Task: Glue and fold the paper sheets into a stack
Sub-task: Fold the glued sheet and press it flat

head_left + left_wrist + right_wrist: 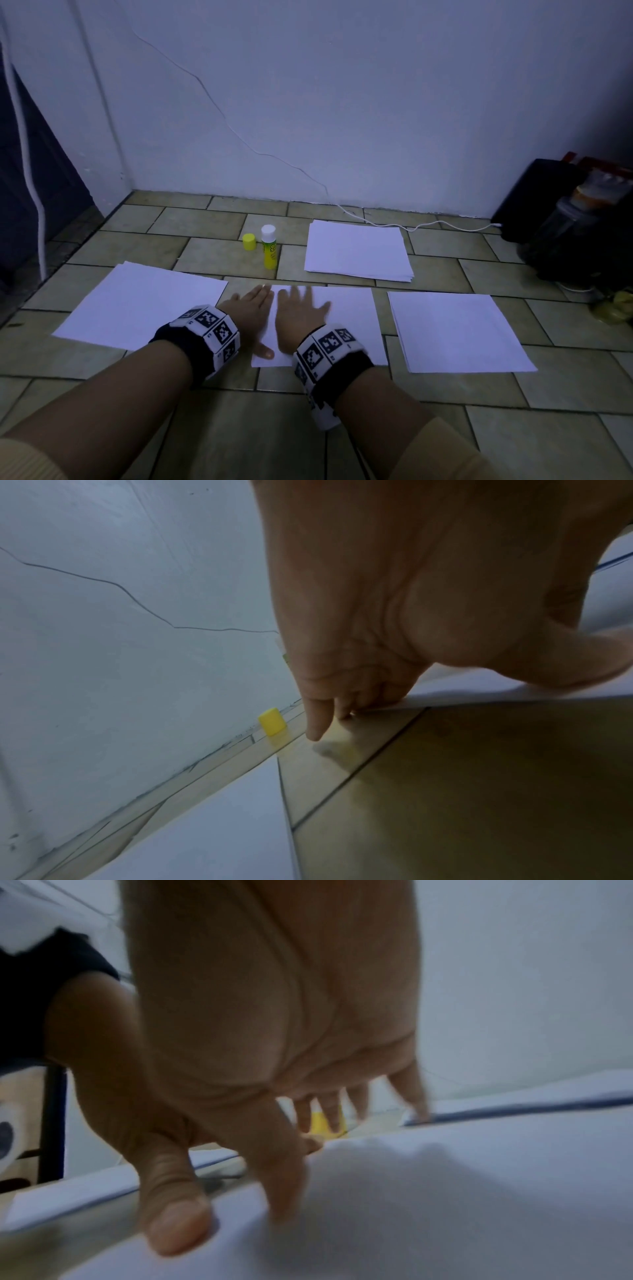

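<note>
Both palms flat, fingers straight: left hand (251, 310) and right hand (297, 317) pressing on the middle paper sheet (349, 318) on the tiled floor (445, 428). Flanked by a left sheet (137, 301) and right stack (455, 330). Beyond, uncapped glue stick (269, 247) upright beside its yellow cap (249, 242); farther stack (358, 251) near a white cable (394, 225).

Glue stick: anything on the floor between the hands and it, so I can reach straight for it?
Nothing visible. The glue stick stands uncapped, its yellow cap beside it on its left. Only bare floor tile lies between it and the left hand and right hand, both flat on the middle sheet.
</note>
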`<control>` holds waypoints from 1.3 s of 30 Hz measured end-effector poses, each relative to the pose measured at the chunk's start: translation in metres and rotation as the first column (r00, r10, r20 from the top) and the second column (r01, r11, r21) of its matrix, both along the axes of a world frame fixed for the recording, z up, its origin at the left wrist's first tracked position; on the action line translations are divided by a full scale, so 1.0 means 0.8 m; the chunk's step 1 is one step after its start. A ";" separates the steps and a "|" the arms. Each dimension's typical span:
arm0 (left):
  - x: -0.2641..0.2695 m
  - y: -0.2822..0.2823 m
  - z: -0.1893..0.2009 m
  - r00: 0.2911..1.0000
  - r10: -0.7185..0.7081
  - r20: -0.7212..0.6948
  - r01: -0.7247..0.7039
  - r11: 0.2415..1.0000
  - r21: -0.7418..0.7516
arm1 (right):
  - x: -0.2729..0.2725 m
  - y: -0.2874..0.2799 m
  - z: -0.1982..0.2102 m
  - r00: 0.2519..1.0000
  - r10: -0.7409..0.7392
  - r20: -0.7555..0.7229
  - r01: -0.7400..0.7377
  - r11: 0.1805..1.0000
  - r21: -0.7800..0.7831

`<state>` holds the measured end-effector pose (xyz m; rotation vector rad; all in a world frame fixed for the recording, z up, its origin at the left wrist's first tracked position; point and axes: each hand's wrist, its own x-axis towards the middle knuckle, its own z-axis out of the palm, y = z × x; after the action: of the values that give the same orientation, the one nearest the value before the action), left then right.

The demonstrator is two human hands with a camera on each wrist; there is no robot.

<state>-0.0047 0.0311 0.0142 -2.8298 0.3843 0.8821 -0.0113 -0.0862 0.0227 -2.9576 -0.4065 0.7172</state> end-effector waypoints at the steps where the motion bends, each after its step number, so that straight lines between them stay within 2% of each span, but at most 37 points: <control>1: 0.000 0.000 0.000 1.000 -0.004 0.001 0.004 1.000 -0.002 | 0.001 0.000 -0.002 0.996 0.086 -0.024 -0.084 0.994 0.069; 3: -0.001 -0.001 0.003 1.000 0.002 -0.007 -0.002 1.000 -0.004 | 0.006 -0.010 -0.002 0.987 0.131 -0.098 -0.117 0.984 0.138; 7: -0.004 -0.004 0.008 0.999 0.038 -0.012 -0.038 0.999 -0.019 | 0.024 -0.053 0.000 0.985 0.114 -0.130 -0.111 0.993 0.031; 11: -0.004 -0.002 0.008 0.999 0.043 -0.019 -0.043 0.999 -0.028 | 0.032 -0.101 -0.005 0.986 0.049 -0.157 -0.045 0.999 0.029; 15: -0.004 0.000 0.007 0.999 0.031 -0.015 -0.032 0.999 -0.034 | 0.037 -0.142 -0.003 0.986 -0.078 -0.149 0.069 0.996 -0.064; 22: -0.002 0.007 0.016 0.999 -0.041 -0.002 0.041 0.999 0.025 | 0.031 -0.132 0.006 0.974 -0.203 -0.104 0.194 0.977 -0.088; 24: 0.000 0.004 0.023 0.999 -0.018 0.036 0.017 1.000 0.015 | 0.029 -0.127 0.007 0.982 -0.187 -0.038 0.182 0.976 -0.116; 26: -0.001 -0.007 0.033 0.984 -0.072 0.164 0.061 0.996 0.067 | 0.023 -0.122 0.009 0.991 -0.124 0.056 0.132 0.973 -0.190; 28: -0.004 -0.022 0.035 0.952 -0.133 0.277 0.112 0.989 0.092 | 0.018 -0.117 0.011 0.992 -0.083 0.091 0.099 0.976 -0.196; 30: -0.009 -0.035 0.027 0.939 -0.111 0.325 0.125 0.992 -0.022 | 0.017 -0.110 0.012 0.995 -0.084 0.052 0.091 0.983 -0.161; 32: -0.014 -0.045 0.016 0.951 -0.088 0.297 0.136 0.980 -0.144 | 0.015 -0.102 0.013 0.993 -0.121 0.010 0.121 0.985 -0.122; 39: -0.021 -0.044 0.018 0.957 -0.042 0.286 0.113 0.965 -0.235 | 0.004 -0.075 0.010 0.990 -0.143 0.008 0.143 0.989 0.023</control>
<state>-0.0217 -0.0043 0.0283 -3.0817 0.6004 0.4330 -0.0079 -0.1460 0.0305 -2.9333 -0.1982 0.6774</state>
